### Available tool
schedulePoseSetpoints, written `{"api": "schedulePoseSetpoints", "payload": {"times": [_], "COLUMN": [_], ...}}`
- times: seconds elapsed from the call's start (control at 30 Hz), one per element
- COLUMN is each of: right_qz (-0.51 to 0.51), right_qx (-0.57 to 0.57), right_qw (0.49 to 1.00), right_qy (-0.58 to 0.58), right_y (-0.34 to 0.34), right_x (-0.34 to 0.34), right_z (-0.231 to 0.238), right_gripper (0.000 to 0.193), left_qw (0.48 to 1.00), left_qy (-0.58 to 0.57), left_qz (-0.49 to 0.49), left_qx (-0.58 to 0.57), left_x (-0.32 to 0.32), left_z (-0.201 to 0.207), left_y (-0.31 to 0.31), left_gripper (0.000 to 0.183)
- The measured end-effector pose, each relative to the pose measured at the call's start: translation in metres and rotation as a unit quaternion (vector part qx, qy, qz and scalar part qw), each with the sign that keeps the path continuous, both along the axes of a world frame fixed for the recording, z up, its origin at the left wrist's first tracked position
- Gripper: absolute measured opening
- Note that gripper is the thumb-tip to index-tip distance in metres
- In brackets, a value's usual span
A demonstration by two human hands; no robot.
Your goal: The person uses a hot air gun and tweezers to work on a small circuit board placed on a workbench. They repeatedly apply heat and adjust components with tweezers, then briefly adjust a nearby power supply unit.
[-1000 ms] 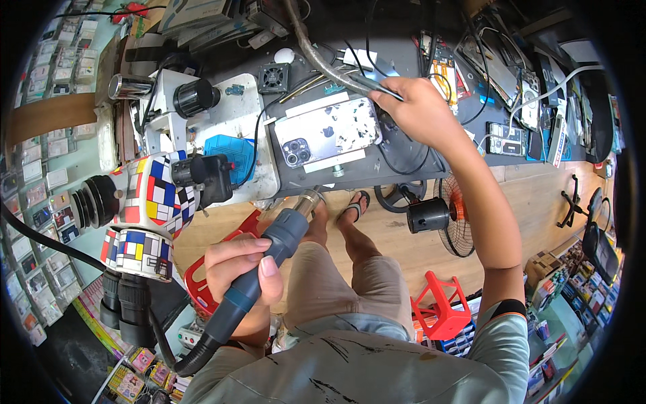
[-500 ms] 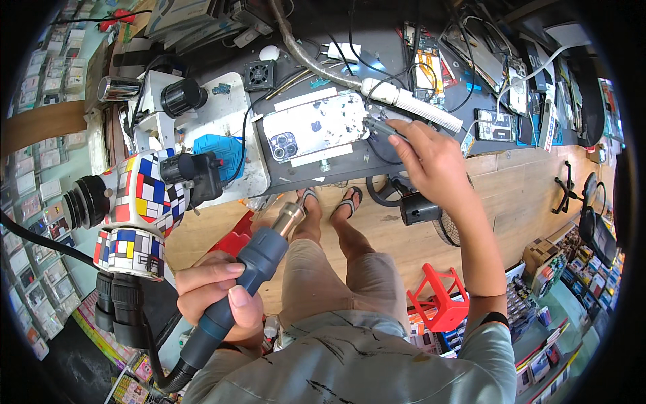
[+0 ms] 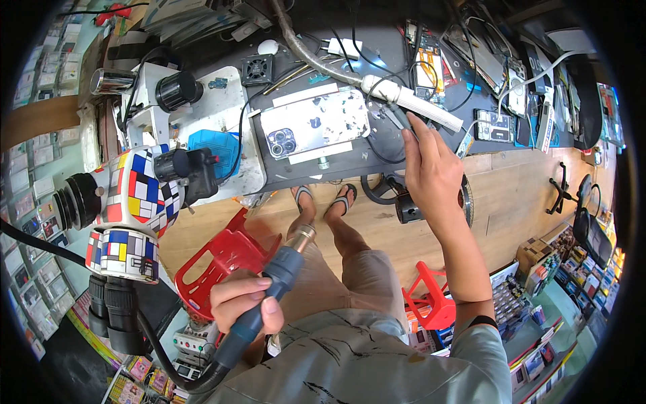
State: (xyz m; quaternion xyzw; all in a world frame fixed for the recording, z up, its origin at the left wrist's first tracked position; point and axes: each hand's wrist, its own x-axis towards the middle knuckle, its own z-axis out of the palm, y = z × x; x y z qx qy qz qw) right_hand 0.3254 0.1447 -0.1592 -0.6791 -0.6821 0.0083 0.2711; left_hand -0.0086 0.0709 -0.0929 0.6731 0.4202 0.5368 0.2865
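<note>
My left hand (image 3: 241,299) is wrapped around the dark blue handle of a hot air gun (image 3: 276,273), whose metal nozzle points up and away, below the bench edge. My right hand (image 3: 431,165) pinches a slim grey hand tool (image 3: 402,120); its exact kind is hard to make out. The tool's tip is to the right of a white phone (image 3: 316,124), apart from it. That phone lies back up in a clamp holder (image 3: 321,153), its camera lenses at the left end. Its back is chipped, with dark patches and loose fragments toward the right end.
A microscope (image 3: 134,195) with a colourful checked body stands at left, over a white base plate (image 3: 252,168). A white lamp tube (image 3: 417,104) lies beyond my right hand. Opened phones (image 3: 494,124) and cables crowd the right. A red chair (image 3: 202,273) is below the bench.
My right hand has drawn the tool off the phone's right end, moving slightly right. My left hand, with the hot air gun, has shifted right and nearer to my body.
</note>
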Motion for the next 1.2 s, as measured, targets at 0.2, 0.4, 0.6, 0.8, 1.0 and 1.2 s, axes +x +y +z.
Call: {"api": "schedulePoseSetpoints", "payload": {"times": [0.2,0.4,0.6,0.8,1.0,1.2], "right_qz": [0.003,0.056,-0.017,0.097,0.018,0.066], "right_qx": [0.005,-0.007,0.025,-0.021,0.027,0.005], "right_qw": [0.999,0.998,0.998,0.995,0.997,0.997], "right_qy": [-0.036,-0.028,-0.049,-0.012,-0.065,-0.042], "right_y": [0.000,-0.003,0.011,0.006,0.000,-0.005], "right_x": [-0.002,-0.004,-0.001,0.005,0.009,0.002], "right_z": [-0.005,-0.004,-0.006,-0.004,-0.011,-0.011], "right_gripper": [0.033,0.031,0.031,0.038,0.044,0.044], "left_qw": [1.000,0.999,0.999,0.998,0.993,0.997], "left_qy": [-0.004,-0.041,-0.013,0.004,0.033,0.016], "left_qz": [-0.022,-0.009,-0.040,0.044,0.077,0.035], "left_qx": [-0.008,0.031,0.031,0.052,0.082,0.070], "left_x": [0.014,0.026,0.032,0.062,0.074,0.078], "left_z": [-0.020,-0.031,-0.011,-0.002,-0.012,-0.022], "left_y": [-0.018,-0.016,0.017,0.079,0.123,0.140], "left_gripper": [0.024,0.024,0.032,0.031,0.021,0.028]}}
